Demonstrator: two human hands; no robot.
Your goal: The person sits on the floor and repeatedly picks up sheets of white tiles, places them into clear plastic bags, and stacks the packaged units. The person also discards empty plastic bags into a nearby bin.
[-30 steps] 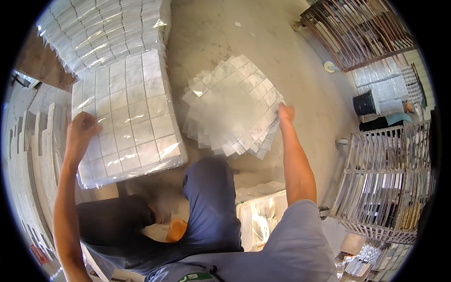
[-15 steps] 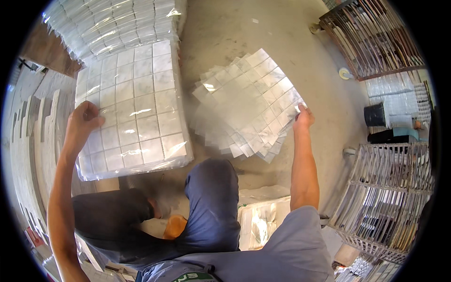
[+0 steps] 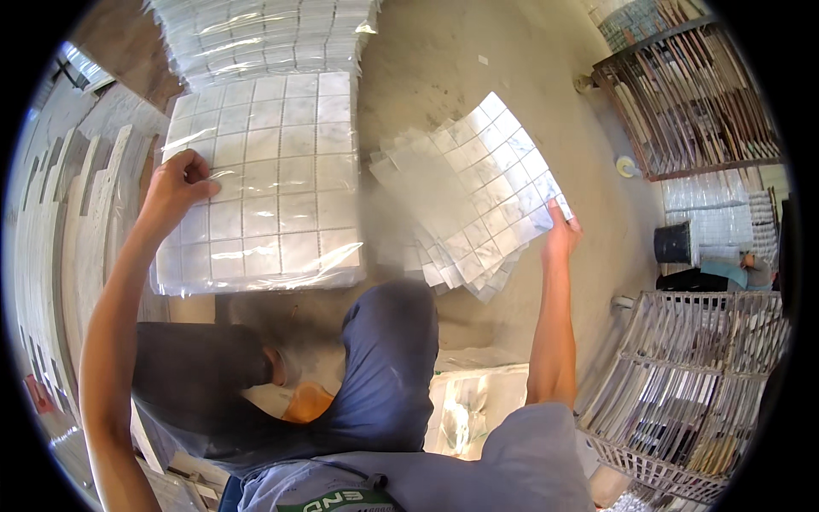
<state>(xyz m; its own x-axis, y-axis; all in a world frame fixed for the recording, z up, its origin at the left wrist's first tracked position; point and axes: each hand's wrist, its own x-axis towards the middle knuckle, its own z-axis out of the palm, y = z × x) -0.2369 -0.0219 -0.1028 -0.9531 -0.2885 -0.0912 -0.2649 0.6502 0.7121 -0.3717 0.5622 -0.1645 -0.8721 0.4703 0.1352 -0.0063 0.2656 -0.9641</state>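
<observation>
1. Box point(image 3: 505, 388), pale, open-topped, on the floor beside the person's knee; clear shiny film inside over light-coloured contents (glare hides the detail).
2. Slatted rack point(image 3: 644, 465), lower right: thin slabs stood on edge in rows, mostly grey and white, a few tan.
3. Dark-framed rack point(image 3: 715, 169), upper right: upright strips, brown, tan and blackish, packed close.
4. Black bucket point(image 3: 673, 243) between the two racks, near plastic-wrapped pale goods point(image 3: 712, 220); can't tell what's in it.
5. Clear plastic covers the wrapped stack point(image 3: 281, 171) of square-gridded white tile on the left; taller wrapped stack point(image 3: 264, 38) right behind it.
6. Left hand point(image 3: 185, 181) at the left edge of the wrapped stack, thumb and forefinger drawn close together (can't tell if film is caught between them).
7. Right hand point(image 3: 561, 230) pinches the right-hand corner of the top tile sheet point(image 3: 508, 166), thumb on the upper face. That sheet tops a fanned pile point(image 3: 405, 171), right of the wrapped stack and ahead of the person; pile's middle is hazy.
8. Floor point(image 3: 418, 60) dusty, beige-grey, one small white scrap point(image 3: 483, 60) on it.
9. Room: long pale boards point(image 3: 51, 273) along the left, orange object point(image 3: 309, 401) near the person's foot.
</observation>
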